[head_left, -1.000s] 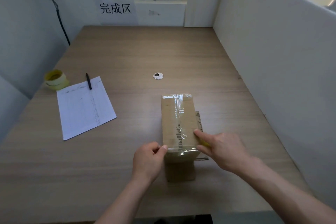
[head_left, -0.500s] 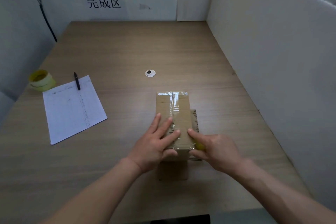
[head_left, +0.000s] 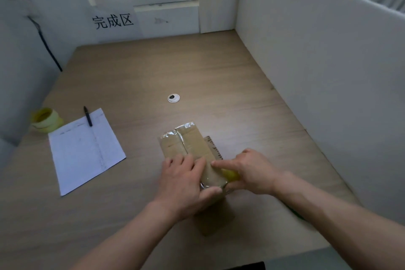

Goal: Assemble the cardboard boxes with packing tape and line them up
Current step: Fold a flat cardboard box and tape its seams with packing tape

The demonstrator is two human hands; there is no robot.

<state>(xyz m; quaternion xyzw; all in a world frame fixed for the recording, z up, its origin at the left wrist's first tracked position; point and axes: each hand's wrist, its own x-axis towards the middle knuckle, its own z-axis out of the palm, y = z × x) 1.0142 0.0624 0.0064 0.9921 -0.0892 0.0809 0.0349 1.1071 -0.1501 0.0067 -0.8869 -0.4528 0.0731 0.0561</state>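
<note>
A small cardboard box (head_left: 192, 144) stands on the wooden table (head_left: 153, 68), its top seam covered with clear packing tape (head_left: 180, 136). My left hand (head_left: 184, 182) lies flat on the near half of the top, with the thumb along the near edge where the tape folds over. My right hand (head_left: 252, 171) grips a yellow tape roll (head_left: 230, 175) at the box's near right corner, index finger stretched onto the top. A flat piece of cardboard (head_left: 213, 150) pokes out from under the box's right side.
At the left lie a white paper sheet (head_left: 85, 149), a black pen (head_left: 88, 115) and a second yellow tape roll (head_left: 45, 119). A cable grommet (head_left: 173, 98) sits mid-table. A white partition (head_left: 317, 72) walls the right side; a sign (head_left: 112, 21) hangs at the back.
My left hand left the near left corner, went flat onto the box top and slid toward the near end. My right hand stayed at the near right corner with the roll.
</note>
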